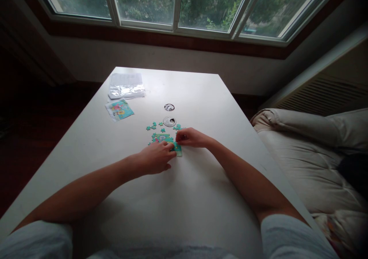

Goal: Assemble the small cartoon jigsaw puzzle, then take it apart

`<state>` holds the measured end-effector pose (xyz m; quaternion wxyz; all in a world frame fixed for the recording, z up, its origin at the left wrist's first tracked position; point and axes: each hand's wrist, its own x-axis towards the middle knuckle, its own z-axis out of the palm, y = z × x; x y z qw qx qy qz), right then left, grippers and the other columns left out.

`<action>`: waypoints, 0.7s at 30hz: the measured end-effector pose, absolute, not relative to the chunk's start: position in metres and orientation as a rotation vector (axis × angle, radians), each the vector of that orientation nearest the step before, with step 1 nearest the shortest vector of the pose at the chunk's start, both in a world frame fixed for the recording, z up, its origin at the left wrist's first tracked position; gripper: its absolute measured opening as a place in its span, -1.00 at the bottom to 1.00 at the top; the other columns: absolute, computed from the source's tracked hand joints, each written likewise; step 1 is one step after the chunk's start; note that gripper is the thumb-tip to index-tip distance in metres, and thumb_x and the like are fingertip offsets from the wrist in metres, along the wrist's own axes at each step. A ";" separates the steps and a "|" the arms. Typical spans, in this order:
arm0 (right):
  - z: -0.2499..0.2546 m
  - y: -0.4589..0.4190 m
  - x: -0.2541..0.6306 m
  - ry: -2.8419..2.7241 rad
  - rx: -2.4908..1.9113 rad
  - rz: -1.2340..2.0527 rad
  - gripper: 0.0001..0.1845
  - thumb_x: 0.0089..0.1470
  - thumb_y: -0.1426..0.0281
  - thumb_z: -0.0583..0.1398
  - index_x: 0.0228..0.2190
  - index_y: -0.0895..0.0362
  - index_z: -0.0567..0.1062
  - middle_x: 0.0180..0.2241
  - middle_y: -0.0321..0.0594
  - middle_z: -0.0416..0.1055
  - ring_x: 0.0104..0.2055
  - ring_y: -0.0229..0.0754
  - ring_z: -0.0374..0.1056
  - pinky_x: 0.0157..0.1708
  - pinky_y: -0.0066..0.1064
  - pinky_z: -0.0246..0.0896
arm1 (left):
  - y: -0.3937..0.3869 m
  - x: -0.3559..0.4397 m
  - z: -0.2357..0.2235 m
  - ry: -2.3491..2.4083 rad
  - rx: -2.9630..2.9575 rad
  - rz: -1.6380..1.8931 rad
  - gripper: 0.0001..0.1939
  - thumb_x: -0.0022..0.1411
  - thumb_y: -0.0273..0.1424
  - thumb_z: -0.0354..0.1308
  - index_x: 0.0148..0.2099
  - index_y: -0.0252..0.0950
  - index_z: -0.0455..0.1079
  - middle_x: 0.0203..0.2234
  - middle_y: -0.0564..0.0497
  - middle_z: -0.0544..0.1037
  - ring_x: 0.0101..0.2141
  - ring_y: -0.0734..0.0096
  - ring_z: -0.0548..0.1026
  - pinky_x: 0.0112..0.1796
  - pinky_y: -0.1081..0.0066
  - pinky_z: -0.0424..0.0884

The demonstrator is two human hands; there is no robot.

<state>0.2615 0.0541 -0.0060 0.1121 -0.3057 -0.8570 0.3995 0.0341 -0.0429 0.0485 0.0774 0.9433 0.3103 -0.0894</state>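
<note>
Head view: from where I stood, a partly joined puzzle (161, 137) lay on the white table (207, 102), below both hands. Left hand (157, 156) covered its near left part, fingers loosely spread, thumb apart, no grip seen. Right hand (189, 137) was at its right side, fingers curled; couldn't tell if they pinched a piece. Loose pieces (163, 130) lay just beyond. Likely risks: left fingers dragging could split joined parts; right knuckles could scatter loose pieces
</note>
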 end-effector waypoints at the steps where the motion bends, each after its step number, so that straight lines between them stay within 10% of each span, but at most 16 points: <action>1: -0.006 0.054 0.261 -2.541 -0.884 1.116 -0.90 0.07 0.42 0.25 -0.32 0.15 0.55 -0.46 -0.34 0.39 -0.41 -0.29 0.25 -0.39 -0.48 0.08 | -0.043 0.034 0.049 0.930 2.824 -0.270 -0.60 0.27 -0.26 0.24 0.12 -0.25 0.42 0.00 -0.20 0.48 -0.01 -0.02 0.48 -0.06 0.11 0.43; 21: -0.010 0.068 0.274 -2.351 -1.117 0.947 -0.79 0.14 0.30 0.19 -0.29 0.15 0.58 -0.48 -0.33 0.43 -0.45 -0.29 0.21 -0.38 -0.45 0.05 | -0.044 0.034 0.046 0.947 2.843 -0.239 -0.64 0.25 -0.24 0.25 0.06 -0.25 0.44 -0.01 -0.20 0.48 -0.02 -0.02 0.47 -0.08 0.12 0.41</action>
